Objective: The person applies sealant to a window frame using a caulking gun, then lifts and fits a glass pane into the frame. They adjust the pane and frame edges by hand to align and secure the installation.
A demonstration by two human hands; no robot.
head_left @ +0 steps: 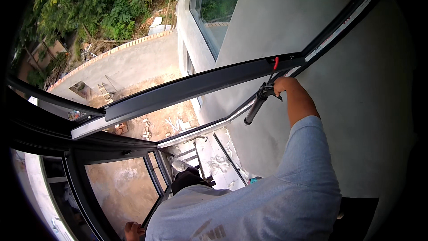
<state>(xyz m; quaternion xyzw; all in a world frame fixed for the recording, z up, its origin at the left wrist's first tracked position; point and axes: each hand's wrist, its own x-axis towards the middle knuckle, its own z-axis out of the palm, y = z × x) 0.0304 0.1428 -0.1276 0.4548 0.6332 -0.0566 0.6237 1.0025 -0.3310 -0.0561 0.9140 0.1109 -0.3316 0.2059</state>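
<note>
My right arm reaches out, and my right hand (285, 85) is closed round the handle of a dark caulking gun (255, 108). Its barrel slants down and to the left, while its rod, with a red end, sticks up beside the dark window crossbar (191, 88). I cannot see anything coming out of the gun's front end. At the lower left, partly cut off by the picture's edge, my left hand (131, 230) has its fingers curled next to the dark frame of a lower window (89, 187). What it holds, if anything, is hidden.
A grey plastered wall (356, 120) rises on the right, with the dark outer frame (341, 22) along it. Below lie a white, littered ledge (218, 158) and my shoe (180, 165). Beyond the opening are a dirt yard (151, 125), a low wall (120, 71) and trees.
</note>
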